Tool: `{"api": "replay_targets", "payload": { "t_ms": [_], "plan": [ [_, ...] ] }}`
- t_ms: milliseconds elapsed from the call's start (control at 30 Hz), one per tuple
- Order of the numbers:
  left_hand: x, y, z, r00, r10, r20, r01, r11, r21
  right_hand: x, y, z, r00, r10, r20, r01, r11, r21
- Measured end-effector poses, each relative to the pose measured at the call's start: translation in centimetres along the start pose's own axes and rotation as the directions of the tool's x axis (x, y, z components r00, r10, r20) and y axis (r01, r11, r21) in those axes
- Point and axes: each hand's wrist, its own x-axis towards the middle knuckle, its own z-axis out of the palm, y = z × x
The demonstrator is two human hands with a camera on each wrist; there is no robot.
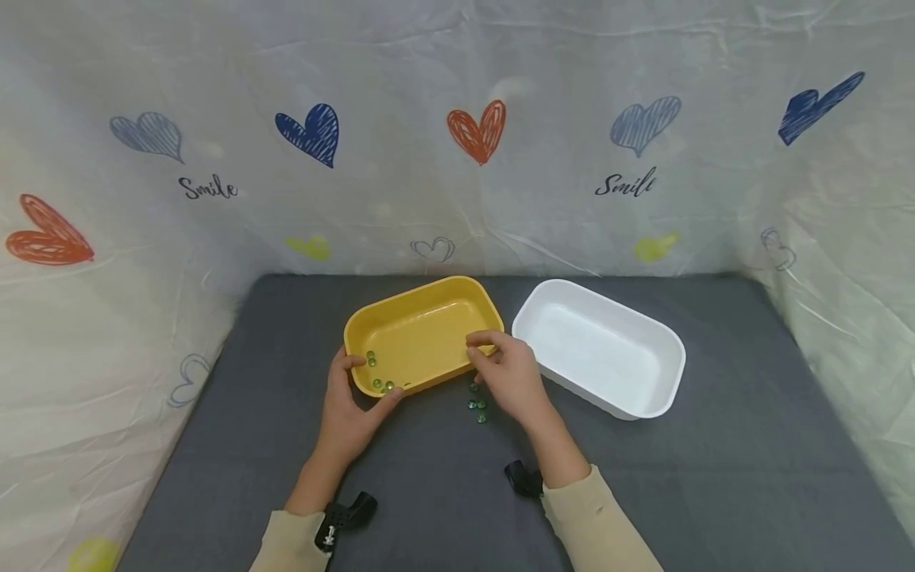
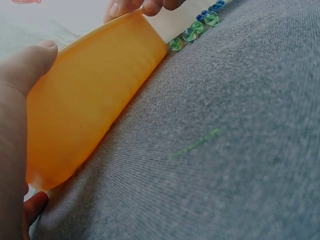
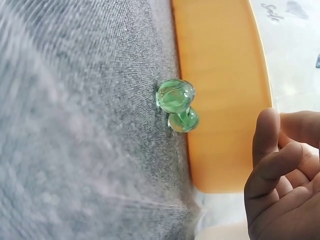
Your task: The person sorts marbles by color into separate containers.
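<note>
Cream sleeves [image 1: 604,524] come in at five and seven o'clock, lowest and closest to the head camera, each with a black wrist device [image 1: 350,515] near its cuff. Past them, the left hand [image 1: 350,415] grips the yellow tray [image 1: 429,330] at its near left corner, thumb along the near side and fingers round the left end. The right hand [image 1: 516,377] is at the tray's near right corner with fingers bent, thumb and forefinger close together by the rim; I can't tell whether it pinches anything.

Only the head view looks down into the tray, where a few green marbles [image 1: 389,385] lie near the gripped corner, at about half past one from the left hand. The left wrist view picks out blue marbles [image 2: 210,8] beyond some green ones; the head view doesn't show the blue. In the right wrist view, loose green marbles [image 3: 175,96] sit on the cloth just beside the tray's outer wall.

Seen from the head camera, those loose marbles lie between seven and eight o'clock from the right hand, the yellow tray at about ten and the white tray [image 1: 596,349] towards three. Under everything is dark grey cloth [image 1: 429,492]; at twelve hangs a pale curtain [image 1: 400,63] printed with hearts and "Smile"
</note>
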Motion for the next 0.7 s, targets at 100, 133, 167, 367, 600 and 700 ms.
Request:
{"api": "replay_targets", "payload": {
  "t_ms": [100, 133, 167, 367, 600, 700],
  "plan": [
    [-0.1, 0.4, 0.2, 1.0, -0.013, -0.005, 0.013, 1.0, -0.001, -0.1, -0.1, -0.1, 1.0, -0.002, -0.002, 0.002, 1.0, -0.004],
    [0.0, 0.6, 0.3, 1.0, -0.017, -0.006, 0.017, 1.0, -0.005, -0.1, -0.1, -0.2, 1.0, -0.008, -0.002, 0.008, 1.0, -0.005],
    [0.0, 0.8, 0.3, 1.0, -0.02, -0.007, 0.019, 1.0, -0.01, -0.1, 0.0, -0.2, 1.0, -0.016, -0.003, 0.016, 1.0, -0.007],
    [0.2, 0.5, 0.3, 1.0, -0.013, -0.006, 0.013, 1.0, -0.012, -0.5, 0.2, -0.8, 0.996, -0.084, 0.017, 0.084, 0.996, 0.0],
    [0.3, -0.1, 0.0, 1.0, 0.003, 0.007, -0.003, 1.0, 0.003, -1.7, 0.8, -1.3, 0.989, -0.13, 0.075, 0.128, 0.992, 0.021],
    [0.2, -0.2, 0.0, 1.0, 0.006, 0.006, -0.006, 1.0, -0.003, -2.3, 1.0, -1.4, 0.989, -0.136, 0.065, 0.134, 0.991, 0.027]
  ]
}}
